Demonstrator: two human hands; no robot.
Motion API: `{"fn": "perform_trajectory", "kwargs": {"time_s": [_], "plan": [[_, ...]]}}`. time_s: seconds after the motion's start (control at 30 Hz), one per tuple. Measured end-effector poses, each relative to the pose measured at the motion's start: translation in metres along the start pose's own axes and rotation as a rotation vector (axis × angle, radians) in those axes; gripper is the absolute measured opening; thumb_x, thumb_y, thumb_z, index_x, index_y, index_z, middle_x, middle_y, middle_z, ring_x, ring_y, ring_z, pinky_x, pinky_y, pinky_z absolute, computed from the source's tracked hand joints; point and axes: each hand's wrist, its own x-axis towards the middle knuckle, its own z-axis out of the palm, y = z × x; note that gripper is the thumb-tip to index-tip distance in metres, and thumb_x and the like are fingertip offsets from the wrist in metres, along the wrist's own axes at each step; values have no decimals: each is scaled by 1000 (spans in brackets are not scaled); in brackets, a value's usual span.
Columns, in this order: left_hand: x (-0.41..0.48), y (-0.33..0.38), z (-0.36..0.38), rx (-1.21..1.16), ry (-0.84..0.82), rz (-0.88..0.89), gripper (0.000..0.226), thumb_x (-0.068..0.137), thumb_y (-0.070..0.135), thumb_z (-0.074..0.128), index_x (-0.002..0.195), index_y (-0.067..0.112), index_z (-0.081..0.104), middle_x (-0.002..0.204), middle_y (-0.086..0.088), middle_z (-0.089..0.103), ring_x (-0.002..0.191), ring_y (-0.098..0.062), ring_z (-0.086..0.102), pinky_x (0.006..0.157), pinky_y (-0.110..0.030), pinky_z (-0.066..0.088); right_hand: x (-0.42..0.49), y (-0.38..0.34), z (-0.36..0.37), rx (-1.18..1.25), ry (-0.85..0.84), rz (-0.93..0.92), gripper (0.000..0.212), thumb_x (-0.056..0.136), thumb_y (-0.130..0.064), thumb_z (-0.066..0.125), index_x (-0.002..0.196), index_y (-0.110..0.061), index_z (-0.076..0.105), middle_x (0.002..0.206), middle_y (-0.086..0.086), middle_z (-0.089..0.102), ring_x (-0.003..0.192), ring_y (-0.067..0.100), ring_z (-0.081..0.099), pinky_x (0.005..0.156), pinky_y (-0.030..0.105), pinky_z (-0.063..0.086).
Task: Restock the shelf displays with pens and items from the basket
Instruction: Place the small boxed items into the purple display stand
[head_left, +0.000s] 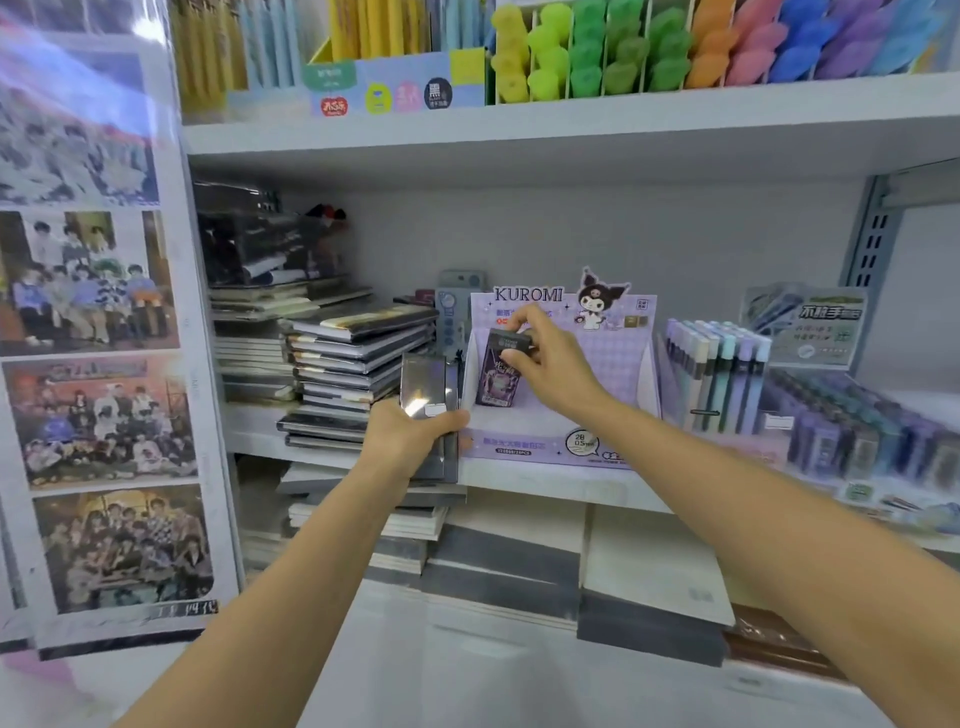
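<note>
Two hands are raised at the middle shelf (545, 486) of a stationery rack. The right hand (550, 369) pinches a small pack (498, 379) by its top end, with the thumb pressed on the front just under the cap and the other fingers curled over the top edge. The pack is flat and oblong, with a deep purple body, pale artwork down its face and a black band across the top. It hangs slightly tilted inside the open tray of a lilac display box (561, 447), close to the tray's left wall. Whether its lower end touches the tray floor cannot be told. The box has a checked purple back panel, the word KUROMI and a cartoon figure on its header, and a "2B 0.5" mark on its front lip.

The left hand (410, 441) grips the lower end of a dark bundle (428, 384), with the fingers wrapped round it. The bundle is glossy and rectangular, held upright just left of the box, and a bright glare hides its print.

Stacked notebooks (353, 353) lie to the left of it, and pastel pens (722, 374) stand upright to the right of the box. Coloured markers (623, 52) fill the shelf above. Group-photo posters (88, 312) cover the panel at far left.
</note>
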Motion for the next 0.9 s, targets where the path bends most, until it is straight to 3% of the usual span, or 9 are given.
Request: {"fn": "perform_trajectory", "kwargs": {"time_s": [0.17, 0.27, 0.33, 0.47, 0.57, 0.63, 0.77, 0.83, 0.9], "plan": [[1, 2, -4, 17, -27, -1, 24, 80, 7, 77, 96, -6, 65, 78, -21, 73, 71, -30, 73, 82, -46, 58, 13, -2, -11, -30, -121, -1, 18, 93, -3, 58, 104, -12, 47, 96, 12, 67, 79, 25, 65, 76, 34, 52], [0, 4, -5, 17, -37, -6, 28, 79, 7, 78, 101, -7, 65, 79, -19, 74, 71, -30, 74, 80, -44, 60, 15, 2, -7, -71, -104, -17, 18, 93, -4, 58, 104, -15, 46, 89, 5, 63, 68, 7, 60, 62, 15, 46], [0, 5, -4, 21, -35, -13, 30, 79, 8, 78, 102, -6, 65, 80, -19, 74, 73, -31, 74, 83, -46, 58, 16, 5, -1, -142, -24, -41, 20, 93, -5, 58, 105, -16, 47, 89, 2, 60, 67, 6, 56, 56, 9, 39], [1, 5, -4, 14, -38, -4, 31, 78, 8, 79, 101, -7, 65, 82, -21, 74, 78, -36, 73, 89, -50, 55, 18, 6, 7, -208, 84, -93, 19, 89, -4, 64, 103, -10, 53, 96, 3, 60, 85, 19, 56, 75, 28, 49], [3, 4, -5, 6, -53, -17, 23, 78, 6, 78, 95, -3, 66, 81, -20, 74, 73, -32, 74, 81, -45, 59, 18, 8, 15, -256, 52, -118, 18, 89, -5, 64, 105, -9, 58, 104, 4, 56, 91, 16, 51, 82, 29, 44], [3, 4, -6, -17, -66, -34, 18, 78, 4, 78, 91, 0, 67, 80, -19, 74, 69, -29, 74, 75, -42, 61, 15, 12, 19, -266, 54, -118, 23, 91, -5, 61, 114, -11, 61, 106, 3, 53, 93, 15, 51, 81, 25, 40], [0, 7, -8, -10, -75, -37, 25, 77, 6, 79, 98, -2, 67, 81, -18, 74, 69, -27, 74, 72, -40, 62, 9, 17, 12, -316, 98, -73, 34, 94, -12, 59, 127, -17, 60, 106, 1, 46, 94, 17, 51, 75, 28, 46], [-4, 10, -8, 21, -72, -19, 28, 78, 9, 79, 101, -2, 66, 80, -17, 75, 69, -25, 74, 73, -39, 61, 7, 13, 8, -322, 80, -56, 38, 94, -19, 61, 132, -18, 58, 110, 1, 43, 101, 16, 48, 82, 27, 46], [-9, 13, -7, 36, -61, 13, 24, 78, 9, 78, 97, -1, 67, 73, -13, 74, 63, -21, 73, 59, -29, 59, 4, 4, 5, -207, 90, -51, 44, 94, -25, 61, 136, -17, 53, 121, 3, 42, 110, 14, 45, 93, 24, 41]]}}
